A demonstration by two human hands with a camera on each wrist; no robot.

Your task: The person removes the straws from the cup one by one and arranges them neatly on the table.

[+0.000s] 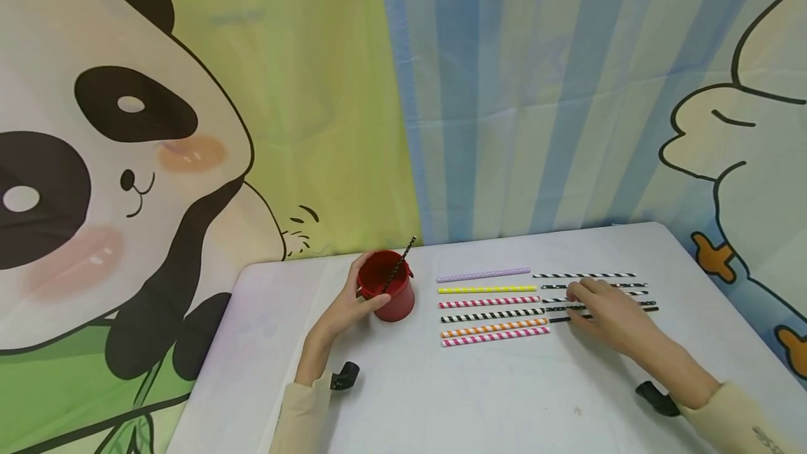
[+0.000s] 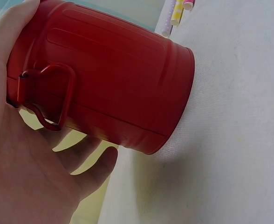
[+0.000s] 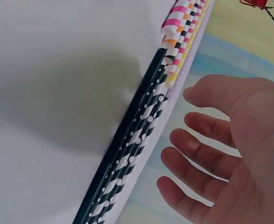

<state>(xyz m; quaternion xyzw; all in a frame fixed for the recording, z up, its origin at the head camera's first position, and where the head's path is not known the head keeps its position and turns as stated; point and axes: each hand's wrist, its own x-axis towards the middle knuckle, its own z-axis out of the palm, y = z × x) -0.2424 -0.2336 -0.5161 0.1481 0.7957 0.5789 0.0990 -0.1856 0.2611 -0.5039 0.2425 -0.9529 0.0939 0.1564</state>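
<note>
A small red metal bucket (image 1: 396, 303) stands at the left of the table, with one black dotted straw (image 1: 403, 259) leaning out of it. My left hand (image 1: 348, 308) grips the bucket near its rim, thumb at the front and fingers round the far side; a wire handle (image 2: 65, 98) shows on the bucket's side. Over the row of black and black-and-white straws (image 1: 586, 275) hovers my right hand (image 1: 608, 314), its fingers spread and loosely bent. In the right wrist view nothing lies between the fingers (image 3: 193, 168), and the dark straws (image 3: 127, 144) lie side by side below.
Left of the dark straws lies a second row: a lilac straw (image 1: 483, 275), a yellow one (image 1: 487, 290), and several striped ones (image 1: 494, 333) in pink, black and orange. The white table (image 1: 479, 398) ends at a printed curtain (image 1: 504, 125) behind.
</note>
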